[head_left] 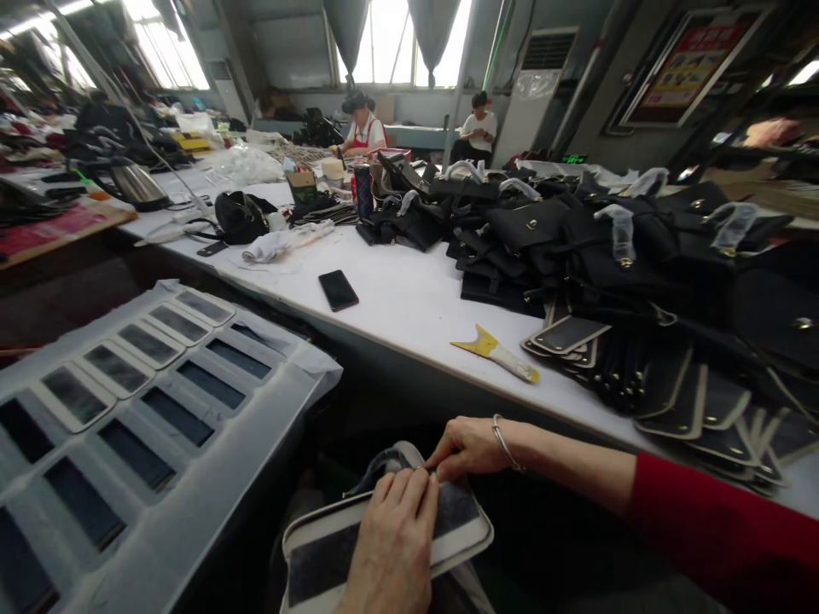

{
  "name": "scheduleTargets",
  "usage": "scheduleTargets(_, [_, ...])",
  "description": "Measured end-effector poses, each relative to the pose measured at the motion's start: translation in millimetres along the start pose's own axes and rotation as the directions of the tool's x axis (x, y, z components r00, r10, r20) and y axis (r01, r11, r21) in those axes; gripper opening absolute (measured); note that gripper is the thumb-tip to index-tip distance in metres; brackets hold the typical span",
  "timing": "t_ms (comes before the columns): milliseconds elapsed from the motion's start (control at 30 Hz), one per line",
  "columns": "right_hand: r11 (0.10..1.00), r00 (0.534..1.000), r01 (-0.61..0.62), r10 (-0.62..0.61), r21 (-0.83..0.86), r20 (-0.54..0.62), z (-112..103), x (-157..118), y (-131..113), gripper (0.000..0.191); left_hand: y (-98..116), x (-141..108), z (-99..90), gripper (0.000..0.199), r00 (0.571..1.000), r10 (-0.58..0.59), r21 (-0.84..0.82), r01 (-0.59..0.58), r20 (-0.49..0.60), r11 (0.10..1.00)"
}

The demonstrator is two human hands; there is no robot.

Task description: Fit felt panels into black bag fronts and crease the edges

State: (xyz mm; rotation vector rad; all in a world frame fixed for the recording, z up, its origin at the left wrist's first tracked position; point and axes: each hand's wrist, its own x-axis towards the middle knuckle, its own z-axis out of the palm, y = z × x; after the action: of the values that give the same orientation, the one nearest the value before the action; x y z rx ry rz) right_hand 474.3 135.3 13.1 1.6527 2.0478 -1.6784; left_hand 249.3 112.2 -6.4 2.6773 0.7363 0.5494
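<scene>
A cream-edged bag panel (454, 514) with a dark rectangular middle rests over my lap. My left hand (397, 537) lies across it, fingers together and bent over its far edge, gripping it. At that same edge, close to the left fingertips, my right hand (470, 448) pinches with thumb and forefinger; a bracelet circles its wrist. Whatever small part sits between the right fingertips is hidden. Behind the panel, part of a dark, curved piece (384, 466) shows against my lap.
On the left stands a pale covered rack (249, 415) with dark rectangular slots and several cream-edged panels (119, 368). The white table (397, 294) holds a phone (339, 290), a yellow-ended tool (496, 350), stacked panels (671, 388) and piled black bags (543, 222). Two people sit beyond.
</scene>
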Motion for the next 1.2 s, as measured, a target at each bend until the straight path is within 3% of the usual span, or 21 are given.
scheduleTargets(167, [0.988, 1.000, 0.005, -0.005, -0.156, 0.001, -7.3, 7.9, -20.9, 0.035, -14.4, -3.8, -26.2, 0.041, 0.978, -0.207, -0.214, 0.206, 0.015, 0.955])
scheduleTargets(233, [0.984, 0.999, 0.006, -0.013, -0.180, -0.038, -3.8, 22.5, -29.2, 0.036, -24.5, -10.0, -38.2, 0.038, 0.947, -0.322, -0.213, 0.317, 0.009, 0.924])
scheduleTargets(367, [0.970, 0.995, -0.037, 0.014, -0.242, -0.094, 15.7, 62.5, -40.5, 0.060, -39.3, -22.1, -55.8, 0.024, 0.897, -0.440, -0.133, 0.443, 0.053, 0.887])
scheduleTargets(433, [0.955, 0.998, -0.023, 0.004, -0.295, -0.063, 27.1, 77.8, -43.9, 0.062, -41.7, -25.8, -59.5, 0.019, 0.884, -0.460, -0.131, 0.467, 0.079, 0.874])
scheduleTargets(533, [0.912, 0.997, 0.073, -0.069, -0.403, 0.024, 39.4, 87.0, -47.4, 0.036, -41.8, -29.7, -58.8, 0.016, 0.880, -0.467, -0.160, 0.475, 0.083, 0.865])
scheduleTargets(633, [0.851, 0.988, 0.154, -0.136, -0.502, 0.074, 44.8, 85.7, -50.4, 0.046, -42.2, -35.5, -51.8, 0.019, 0.882, -0.466, -0.184, 0.469, 0.064, 0.864])
scheduleTargets(767, [0.797, 0.993, 0.096, -0.116, -0.596, 0.005, 49.6, 83.5, -55.1, 0.043, -41.3, -44.7, -42.6, 0.022, 0.896, -0.443, -0.217, 0.440, 0.041, 0.871])
scheduleTargets(900, [0.763, 0.991, -0.016, -0.075, -0.647, -0.113, 55.9, 82.7, -59.7, 0.042, -45.2, -44.7, -53.9, 0.023, 0.903, -0.419, -0.269, 0.429, 0.095, 0.862])
scheduleTargets(967, [0.749, 0.990, -0.028, -0.073, -0.662, -0.124, 58.0, 82.3, -61.7, 0.041, -58.8, -43.7, -63.2, 0.022, 0.883, -0.436, -0.389, 0.468, 0.172, 0.794])
scheduleTargets(1033, [0.743, 0.992, -0.011, -0.075, -0.670, -0.100, 59.3, 83.2, -64.1, 0.039, -82.4, -47.0, -65.1, 0.026, 0.822, -0.501, -0.550, 0.559, 0.269, 0.621])
scheduleTargets(1067, [0.741, 0.993, 0.000, -0.078, -0.671, -0.087, 59.7, 84.3, -65.5, 0.040, -96.7, -51.2, -61.3, 0.030, 0.773, -0.542, -0.621, 0.609, 0.328, 0.493])
scheduleTargets(1200, [0.736, 0.992, 0.014, -0.095, -0.677, -0.083, 62.6, 90.9, -73.8, 0.057, -142.4, -80.7, -17.4, 0.049, 0.636, -0.626, -0.618, 0.729, 0.451, 0.296])
